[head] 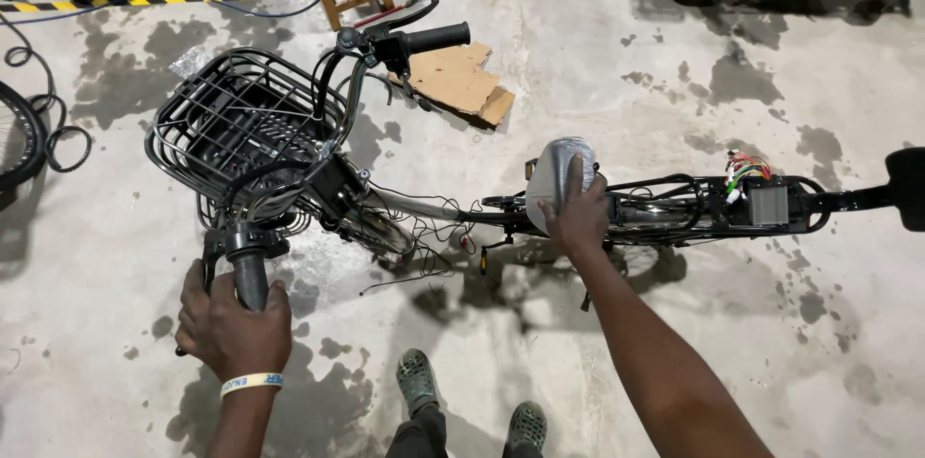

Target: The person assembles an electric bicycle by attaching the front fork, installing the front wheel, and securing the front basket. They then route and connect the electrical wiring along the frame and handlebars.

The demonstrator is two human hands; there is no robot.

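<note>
here the left hand hides the handlebar grip's end.

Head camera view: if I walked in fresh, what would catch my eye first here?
Probably the stripped black electric bike stretched across the stained concrete floor, loose wires hanging from its frame. The left hand grips the near handlebar grip, and the right hand rests on the plastic-wrapped saddle. A black wire basket sits at the front, left of centre.

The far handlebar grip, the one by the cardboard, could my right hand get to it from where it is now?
Probably yes. The right hand rests on the wrapped saddle, and only open floor and thin cables lie toward the far handlebar grip, though it looks a stretch.
</note>
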